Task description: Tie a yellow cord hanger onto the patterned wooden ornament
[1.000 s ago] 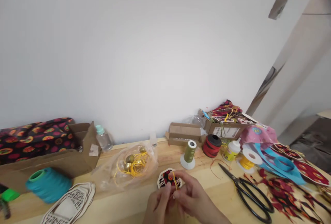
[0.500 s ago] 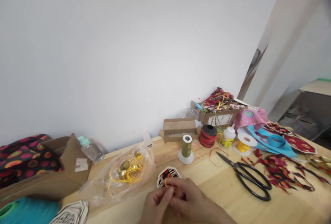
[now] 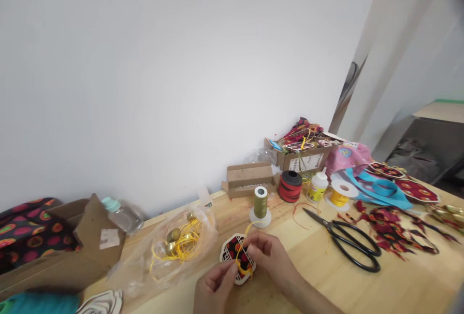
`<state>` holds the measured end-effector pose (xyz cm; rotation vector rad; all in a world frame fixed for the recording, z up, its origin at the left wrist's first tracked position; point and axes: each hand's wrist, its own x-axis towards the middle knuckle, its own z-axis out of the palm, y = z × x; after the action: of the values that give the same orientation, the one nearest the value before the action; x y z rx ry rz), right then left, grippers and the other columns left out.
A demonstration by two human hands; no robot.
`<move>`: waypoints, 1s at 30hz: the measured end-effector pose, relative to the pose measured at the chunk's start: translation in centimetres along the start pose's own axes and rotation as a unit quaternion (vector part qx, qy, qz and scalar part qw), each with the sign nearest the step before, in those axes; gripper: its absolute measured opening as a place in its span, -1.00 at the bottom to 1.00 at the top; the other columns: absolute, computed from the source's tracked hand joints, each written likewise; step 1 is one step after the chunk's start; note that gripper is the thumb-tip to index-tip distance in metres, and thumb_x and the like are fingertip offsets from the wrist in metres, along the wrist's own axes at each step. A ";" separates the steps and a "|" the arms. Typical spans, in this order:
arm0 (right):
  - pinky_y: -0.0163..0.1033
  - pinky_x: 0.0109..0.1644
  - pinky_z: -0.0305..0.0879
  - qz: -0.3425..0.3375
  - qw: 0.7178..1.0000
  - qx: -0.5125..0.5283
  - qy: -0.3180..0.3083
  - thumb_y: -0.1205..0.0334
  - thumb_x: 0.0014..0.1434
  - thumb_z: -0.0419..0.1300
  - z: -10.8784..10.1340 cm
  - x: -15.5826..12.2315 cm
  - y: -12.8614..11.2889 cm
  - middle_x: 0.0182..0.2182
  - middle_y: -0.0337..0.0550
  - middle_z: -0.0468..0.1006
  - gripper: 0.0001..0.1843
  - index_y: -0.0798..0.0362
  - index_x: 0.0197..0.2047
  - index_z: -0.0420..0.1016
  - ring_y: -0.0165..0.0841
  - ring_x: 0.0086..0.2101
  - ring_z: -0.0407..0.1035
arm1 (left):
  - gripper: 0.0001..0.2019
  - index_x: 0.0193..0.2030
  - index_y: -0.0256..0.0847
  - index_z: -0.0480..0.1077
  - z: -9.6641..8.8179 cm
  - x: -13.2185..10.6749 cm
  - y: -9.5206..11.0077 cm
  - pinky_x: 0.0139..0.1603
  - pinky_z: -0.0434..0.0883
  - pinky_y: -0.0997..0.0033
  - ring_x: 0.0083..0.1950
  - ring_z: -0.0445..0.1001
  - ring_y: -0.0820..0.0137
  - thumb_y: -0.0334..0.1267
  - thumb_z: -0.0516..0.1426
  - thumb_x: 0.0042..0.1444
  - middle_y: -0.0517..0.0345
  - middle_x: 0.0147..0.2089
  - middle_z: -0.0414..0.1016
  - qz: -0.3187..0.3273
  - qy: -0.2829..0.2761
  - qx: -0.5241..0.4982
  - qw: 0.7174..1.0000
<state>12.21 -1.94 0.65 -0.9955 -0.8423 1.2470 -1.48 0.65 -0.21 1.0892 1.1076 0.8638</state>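
Note:
A scalloped wooden ornament (image 3: 229, 248) with red and black patterned fabric in its lattice lies on the table in front of me. Yellow cord (image 3: 239, 252) runs across its face in a loop. My left hand (image 3: 214, 286) is closed, thumb and forefinger pinching the cord at the ornament's lower edge. Over the upper right edge, my right hand (image 3: 266, 256) pinches another stretch of the same cord, whose loose end sticks up past the fingers. Just behind the ornament stands a spool of olive thread (image 3: 260, 205).
Black-handled scissors (image 3: 348, 241) lie to the right, near red fabric scraps (image 3: 391, 229). A plastic bag (image 3: 170, 241) with bells and yellow cord sits left. Behind are a red cord spool (image 3: 290, 187), glue bottle (image 3: 318, 188), yellow cord spool (image 3: 340, 197) and cardboard box (image 3: 250, 178).
My hands, close together before, have moved apart, the right one up and to the right. More of the ornament and the yellow cord now shows between them. The view has shifted slightly.

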 end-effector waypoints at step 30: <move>-0.37 -0.49 0.10 -0.146 0.956 -0.209 0.143 0.16 0.03 0.09 -0.1 0.4 -0.4 -0.64 -0.29 0.26 -0.71 0.12 -0.63 0.37 -0.47 -0.56 0.15 | -0.74 -0.53 -0.30 0.48 0.4 -0.1 0.7 -0.50 0.32 0.55 -0.58 0.36 0.46 -0.17 0.28 -0.40 0.23 -0.69 0.42 -0.040 0.014 -0.081 0.996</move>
<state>12.53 -1.54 0.98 -1.2980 -1.0014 0.6620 -1.15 0.65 0.53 0.8952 1.0783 0.8918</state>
